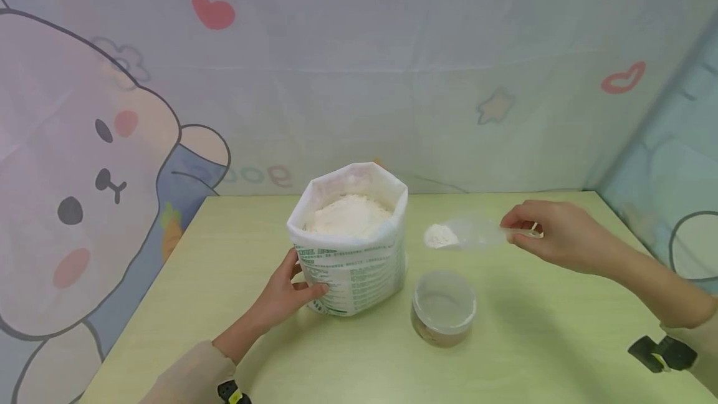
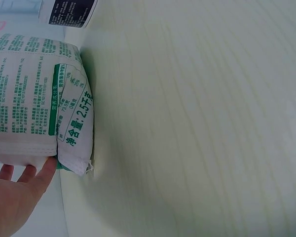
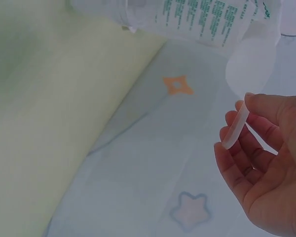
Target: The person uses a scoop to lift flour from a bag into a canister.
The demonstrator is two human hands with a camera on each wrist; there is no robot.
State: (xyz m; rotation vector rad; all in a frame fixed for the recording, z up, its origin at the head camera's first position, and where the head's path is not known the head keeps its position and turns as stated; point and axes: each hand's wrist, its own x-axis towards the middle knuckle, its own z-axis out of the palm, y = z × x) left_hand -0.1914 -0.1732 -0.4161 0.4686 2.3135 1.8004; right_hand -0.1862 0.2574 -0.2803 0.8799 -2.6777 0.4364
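Note:
An open white bag (image 1: pixel 364 276) with green print stands upright on the table, heaped inside with white flour (image 1: pixel 350 216). My left hand (image 1: pixel 284 297) holds its lower left side, thumb on the front and fingers round the edge. In the left wrist view, those fingers (image 2: pixel 45 174) touch the bag near its bottom corner. My right hand (image 1: pixel 552 235) pinches the handle of a translucent plastic scoop (image 1: pixel 477 232), held level to the right of the bag. A small mound of flour lies in the scoop's far end. Below the scoop stands a clear round tub (image 1: pixel 436 331) without a lid.
The pale wood-grain table (image 1: pixel 348 366) ends at a patterned cloth backdrop (image 1: pixel 348 80) just behind the bag. Another cloth (image 1: pixel 684 142) hangs along the right side. In the left wrist view, a dark label (image 2: pixel 73 12) shows at the top.

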